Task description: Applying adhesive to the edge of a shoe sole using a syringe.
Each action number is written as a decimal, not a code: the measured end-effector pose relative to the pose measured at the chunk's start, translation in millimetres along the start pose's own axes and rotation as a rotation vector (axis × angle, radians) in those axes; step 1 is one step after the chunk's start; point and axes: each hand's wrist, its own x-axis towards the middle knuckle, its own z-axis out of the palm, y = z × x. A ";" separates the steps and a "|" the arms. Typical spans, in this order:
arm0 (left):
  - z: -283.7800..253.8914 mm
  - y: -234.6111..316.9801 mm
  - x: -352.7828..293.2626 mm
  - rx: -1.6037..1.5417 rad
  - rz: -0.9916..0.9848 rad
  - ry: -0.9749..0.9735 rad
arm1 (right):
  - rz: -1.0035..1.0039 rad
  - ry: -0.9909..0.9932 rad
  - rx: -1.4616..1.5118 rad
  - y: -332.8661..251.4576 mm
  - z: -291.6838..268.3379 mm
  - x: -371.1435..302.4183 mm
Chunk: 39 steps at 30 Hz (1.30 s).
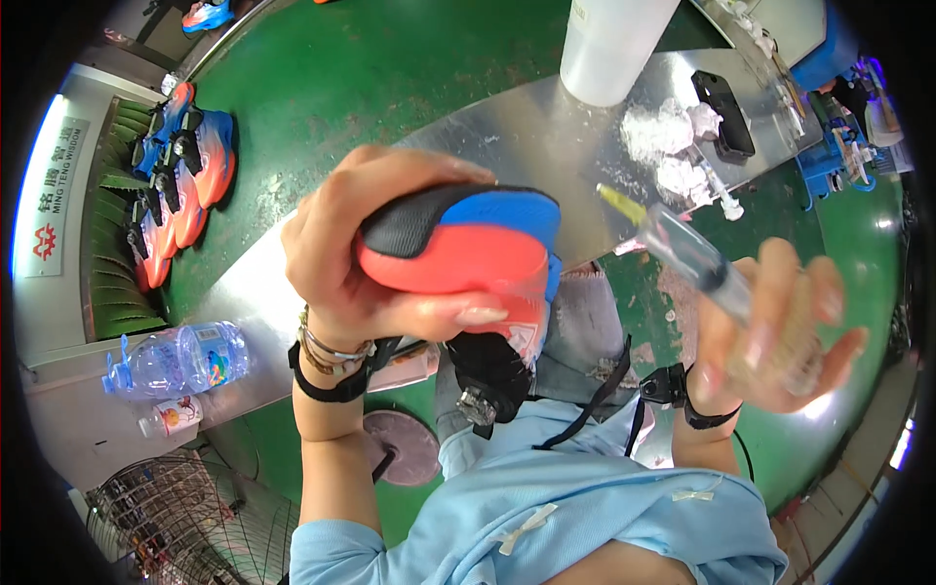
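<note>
A shoe (468, 261) in coral red, blue and black is gripped in my left hand (336, 229), its sole side tilted up in front of my chest. The fingers wrap over its far edge and the thumb presses along the near side. To the right, my right hand (780, 327) is closed around a clear syringe (687, 249) with a dark plunger seal. Its yellow-green tip (622, 205) points up and left toward the shoe, apart from it. The shoe's black upper hangs below, partly hidden by my hand.
Crumpled white tissue (668, 136) and a black phone (723, 115) lie on the metal table (507, 127) beyond, near a white cylinder (609, 49). More shoes (200, 161) stand on a green conveyor at left. A large water bottle (185, 361) and a wire-cage fan (190, 512) are lower left.
</note>
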 end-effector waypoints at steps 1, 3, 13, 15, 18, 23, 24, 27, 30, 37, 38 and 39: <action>1.1 -0.4 1.4 0.004 0.053 -0.019 | 0.016 -0.088 0.074 -4.4 5.6 3.1; 1.6 -1.1 -1.8 0.028 0.051 -0.020 | 0.036 -0.171 0.150 -1.8 9.5 1.4; 7.9 -2.1 8.6 0.117 0.069 -0.196 | 0.077 0.031 0.289 2.2 16.4 4.8; 8.2 -8.7 11.4 0.068 0.100 -0.226 | 0.128 0.065 0.265 1.8 16.5 6.8; 3.1 -14.4 16.5 0.047 0.091 -0.253 | 0.094 0.060 0.107 5.9 16.2 7.0; -1.0 -20.2 3.4 0.177 -0.154 -0.108 | 0.040 0.054 -0.140 23.7 7.8 5.5; 0.1 -20.2 3.7 0.178 -0.271 -0.044 | 0.038 0.060 -0.138 24.2 4.3 5.0; -7.4 -33.3 -0.9 -0.001 -0.300 0.030 | 0.097 -0.057 -0.074 29.4 -23.5 -1.5; -10.1 -40.2 -3.9 0.083 -0.367 0.075 | 0.140 -0.126 -0.025 39.5 -38.0 -5.1; -19.4 -56.8 -9.5 0.329 -0.330 0.148 | 0.183 0.017 0.049 67.8 -42.2 -17.0; -20.2 -59.2 -10.4 0.330 -0.336 0.154 | 0.184 0.023 0.051 70.9 -42.7 -20.4; -20.8 -61.5 -11.6 0.332 -0.343 0.160 | 0.209 0.083 0.033 72.7 -41.9 -24.5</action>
